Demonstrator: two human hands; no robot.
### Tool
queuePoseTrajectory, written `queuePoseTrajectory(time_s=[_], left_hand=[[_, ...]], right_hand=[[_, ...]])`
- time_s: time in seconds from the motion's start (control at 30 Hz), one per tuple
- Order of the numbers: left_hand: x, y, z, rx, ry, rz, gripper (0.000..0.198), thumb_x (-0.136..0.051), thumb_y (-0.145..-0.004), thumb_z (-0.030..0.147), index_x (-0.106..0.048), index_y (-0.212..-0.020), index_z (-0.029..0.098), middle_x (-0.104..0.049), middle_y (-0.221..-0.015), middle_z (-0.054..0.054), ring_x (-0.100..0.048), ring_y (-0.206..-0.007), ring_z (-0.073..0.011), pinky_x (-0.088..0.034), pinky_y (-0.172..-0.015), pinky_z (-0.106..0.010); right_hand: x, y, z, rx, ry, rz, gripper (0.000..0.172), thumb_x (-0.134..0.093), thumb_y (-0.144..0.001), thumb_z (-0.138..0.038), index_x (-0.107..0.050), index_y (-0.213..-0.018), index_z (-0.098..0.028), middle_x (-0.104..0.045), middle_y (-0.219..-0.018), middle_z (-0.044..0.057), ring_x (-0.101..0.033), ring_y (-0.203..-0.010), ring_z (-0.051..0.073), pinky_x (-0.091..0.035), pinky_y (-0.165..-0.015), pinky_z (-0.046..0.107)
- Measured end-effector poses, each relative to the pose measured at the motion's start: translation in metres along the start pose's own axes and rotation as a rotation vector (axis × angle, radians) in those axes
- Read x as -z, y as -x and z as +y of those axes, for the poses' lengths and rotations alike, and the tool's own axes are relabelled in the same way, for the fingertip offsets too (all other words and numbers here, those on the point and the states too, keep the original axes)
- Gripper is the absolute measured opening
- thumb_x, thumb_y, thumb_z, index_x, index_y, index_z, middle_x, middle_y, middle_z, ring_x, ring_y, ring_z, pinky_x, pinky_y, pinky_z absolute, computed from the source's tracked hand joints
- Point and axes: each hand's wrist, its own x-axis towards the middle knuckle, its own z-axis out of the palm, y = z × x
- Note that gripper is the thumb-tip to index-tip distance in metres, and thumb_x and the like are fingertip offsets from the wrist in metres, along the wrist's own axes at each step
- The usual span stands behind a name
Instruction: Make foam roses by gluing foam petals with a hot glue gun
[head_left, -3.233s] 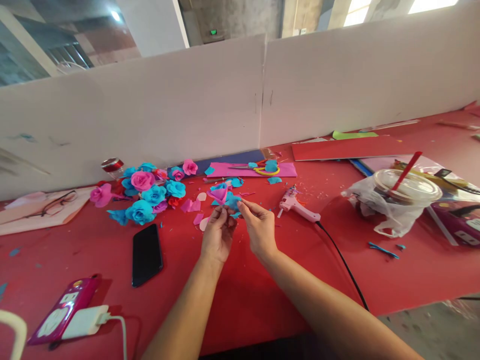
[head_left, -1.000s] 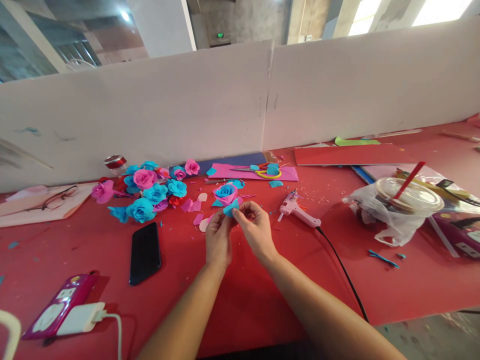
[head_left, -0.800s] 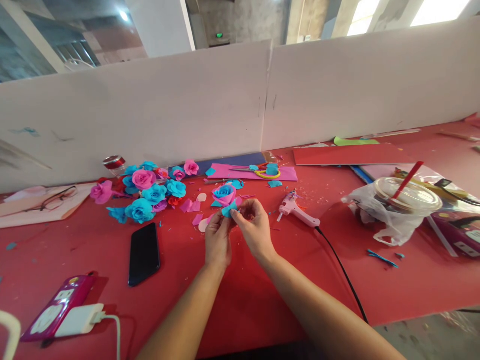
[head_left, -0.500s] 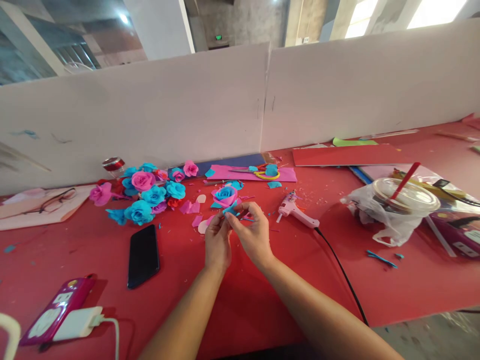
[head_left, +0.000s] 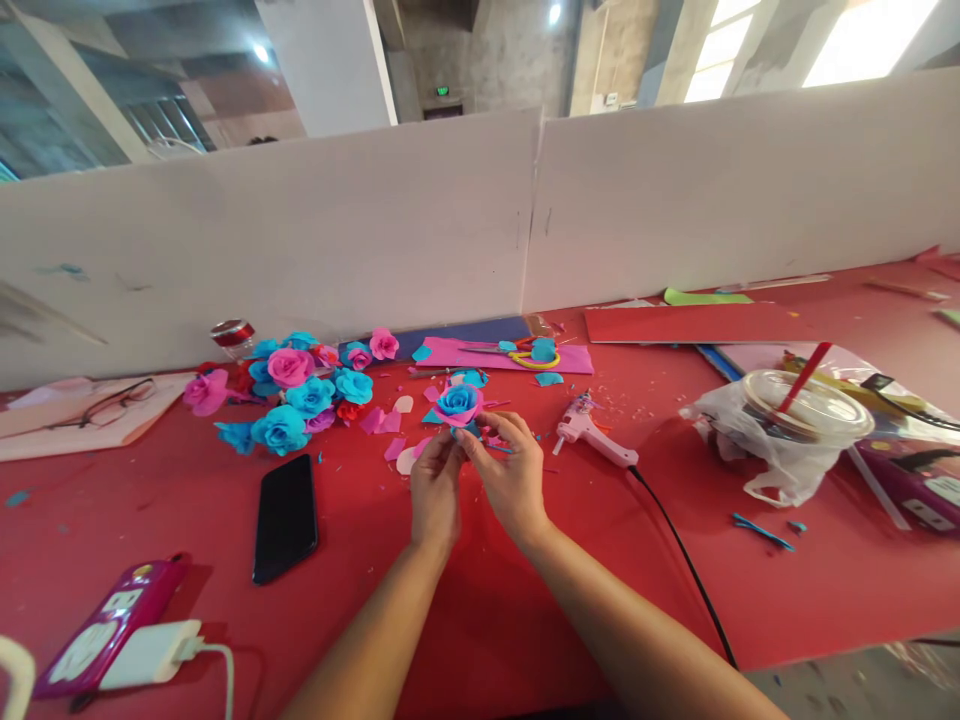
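A paper flower (head_left: 459, 402) with a blue middle and pink outer petals is held up over the red table, just beyond my fingertips. My left hand (head_left: 436, 482) pinches it low down on the left. On the other side, my right hand (head_left: 514, 468) grips at its base with thumb and forefinger, where a bit of blue paper shows. My fingers hide the flower's underside. Pink and white paper petals (head_left: 406, 460) lie to the left of my hands. A pink glue gun (head_left: 596, 435) rests to their right.
Scissors with yellow handles (head_left: 536, 357) lie on a pink sheet behind. Pink and blue paper flowers (head_left: 310, 397) are bunched at the left, near a black phone (head_left: 286, 520). A lidded cup (head_left: 814, 405) in a plastic bag stands right. A white partition (head_left: 337, 240) borders the back.
The flower has tipped up and shifted slightly right. The blue paper at my fingertips is now mostly hidden beneath it. Both hands stay close together; the view has tilted slightly.
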Motion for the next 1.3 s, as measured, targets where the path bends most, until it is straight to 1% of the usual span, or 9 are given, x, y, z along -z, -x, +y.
queuePoseTrajectory(time_s=[0.2,0.33,0.5,0.67,0.77,0.9,1.0,1.13,1.3], left_hand=[[0.007,0.0,0.003,-0.101,-0.242,0.001,0.026,-0.067,-0.077,0.041,-0.073,-0.089,0.018,-0.071,-0.083,-0.004,-0.062,-0.082,-0.0181,-0.047,-0.076,-0.028],[0.011,-0.001,0.001,-0.106,-0.259,-0.002,0.026,-0.067,-0.076,0.041,-0.075,-0.089,0.019,-0.071,-0.08,-0.003,-0.062,-0.076,-0.0169,-0.047,-0.073,-0.028],[0.012,-0.004,-0.001,-0.073,-0.202,-0.006,0.018,-0.072,-0.072,0.035,-0.076,-0.081,0.02,-0.069,-0.07,-0.001,-0.059,-0.066,-0.014,-0.046,-0.067,-0.026],[0.01,-0.005,0.003,0.003,-0.175,-0.065,0.014,-0.073,-0.069,0.032,-0.072,-0.067,0.018,-0.061,-0.057,0.001,-0.054,-0.057,-0.0115,-0.044,-0.062,-0.025],[0.012,-0.005,0.009,-0.003,-0.186,-0.067,0.014,-0.074,-0.068,0.032,-0.07,-0.071,0.018,-0.064,-0.066,0.0,-0.057,-0.066,-0.0131,-0.045,-0.068,-0.026],[0.018,-0.008,0.019,-0.096,-0.164,-0.004,0.022,-0.073,-0.07,0.031,-0.069,-0.09,0.022,-0.067,-0.087,-0.001,-0.059,-0.082,-0.0146,-0.043,-0.077,-0.025],[0.02,-0.011,0.025,-0.002,-0.055,-0.117,0.027,-0.072,-0.072,0.036,-0.072,-0.095,0.022,-0.07,-0.094,-0.004,-0.06,-0.092,-0.0189,-0.043,-0.084,-0.03],[0.023,-0.016,0.026,0.131,0.091,-0.285,0.029,-0.071,-0.073,0.043,-0.075,-0.089,0.02,-0.072,-0.095,-0.009,-0.06,-0.1,-0.0253,-0.044,-0.084,-0.034],[0.03,-0.021,0.024,0.178,0.157,-0.355,0.032,-0.071,-0.074,0.041,-0.075,-0.098,0.019,-0.072,-0.094,-0.009,-0.061,-0.09,-0.0225,-0.043,-0.074,-0.032]], right_hand=[[-0.001,-0.002,0.002,-0.058,-0.024,-0.039,0.02,-0.071,-0.077,-0.037,-0.074,-0.09,-0.022,-0.064,-0.094,0.006,-0.058,-0.092,0.021,-0.045,-0.084,0.035],[-0.001,-0.002,0.005,-0.083,-0.07,-0.089,0.019,-0.069,-0.078,-0.039,-0.074,-0.088,-0.023,-0.066,-0.096,0.006,-0.057,-0.096,0.022,-0.044,-0.088,0.037],[-0.002,-0.001,0.01,-0.217,-0.285,-0.199,0.023,-0.064,-0.081,-0.043,-0.069,-0.091,-0.022,-0.064,-0.089,0.003,-0.058,-0.08,0.018,-0.05,-0.073,0.032],[-0.004,-0.003,0.009,-0.346,-0.47,-0.284,0.024,-0.062,-0.083,-0.044,-0.062,-0.085,-0.021,-0.054,-0.069,-0.003,-0.049,-0.062,0.011,-0.046,-0.062,0.026],[-0.003,-0.004,0.005,-0.296,-0.507,-0.305,0.023,-0.059,-0.086,-0.044,-0.062,-0.084,-0.021,-0.055,-0.072,-0.003,-0.05,-0.069,0.011,-0.044,-0.071,0.025],[-0.003,-0.003,0.007,-0.275,-0.5,-0.29,0.024,-0.055,-0.089,-0.045,-0.062,-0.088,-0.022,-0.057,-0.08,-0.002,-0.05,-0.077,0.012,-0.041,-0.076,0.024],[-0.004,-0.002,0.013,-0.293,-0.533,-0.333,0.027,-0.053,-0.09,-0.047,-0.062,-0.085,-0.022,-0.057,-0.079,-0.002,-0.05,-0.076,0.012,-0.041,-0.076,0.025],[-0.006,-0.002,0.014,-0.367,-0.559,-0.375,0.032,-0.057,-0.084,-0.054,-0.061,-0.081,-0.022,-0.058,-0.076,-0.001,-0.05,-0.073,0.014,-0.043,-0.074,0.027],[-0.004,-0.005,0.003,-0.501,-0.671,-0.441,0.037,-0.066,-0.075,-0.058,-0.059,-0.074,-0.021,-0.06,-0.077,0.002,-0.05,-0.068,0.014,-0.045,-0.069,0.03]])
